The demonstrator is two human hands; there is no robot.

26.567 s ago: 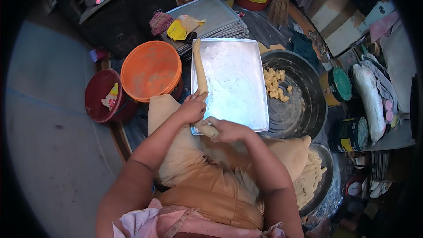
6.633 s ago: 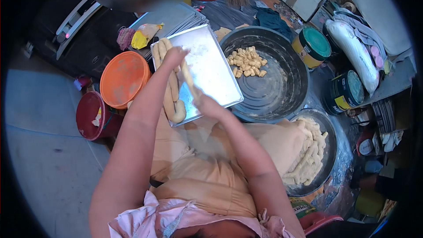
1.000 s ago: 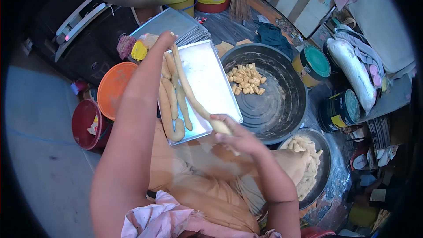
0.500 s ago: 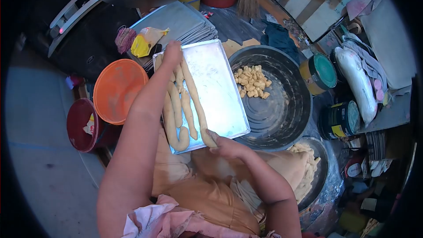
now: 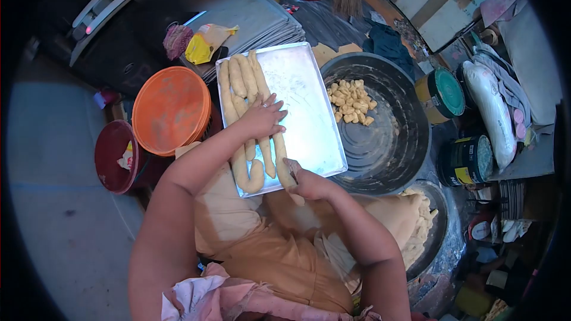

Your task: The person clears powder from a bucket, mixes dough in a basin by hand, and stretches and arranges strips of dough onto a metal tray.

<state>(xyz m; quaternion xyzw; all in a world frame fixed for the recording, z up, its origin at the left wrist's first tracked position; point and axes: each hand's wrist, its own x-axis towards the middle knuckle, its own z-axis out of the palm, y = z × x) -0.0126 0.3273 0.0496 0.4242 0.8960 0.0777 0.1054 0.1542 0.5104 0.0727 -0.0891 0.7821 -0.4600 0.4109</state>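
A metal baking tray point(image 5: 315, 116) rests at my lap, with several long dough ropes point(image 5: 239, 157) side by side along its left half. One rope at the left curls into a hook at its near end. My left hand point(image 5: 262, 120) lies over the ropes mid-tray, fingers spread and palm down on the dough. At the near edge, my right hand point(image 5: 310, 184) is closed beside the end of the rightmost rope point(image 5: 279, 153), which hangs past the rim. A small flat greyish piece point(image 5: 291, 167) shows at its fingers; its kind is unclear.
Right of the tray stands a wide black basin point(image 5: 380, 160) holding cut dough chunks point(image 5: 351, 101). A second basin point(image 5: 437, 232) with more dough sits near my right knee. Orange point(image 5: 169, 110) and maroon point(image 5: 113, 157) buckets stand left. Stacked trays point(image 5: 256, 21) lie behind.
My left hand has come from the ropes' far end down to mid-tray and spread its fingers. My right hand stays at the near end. The view has shifted slightly.
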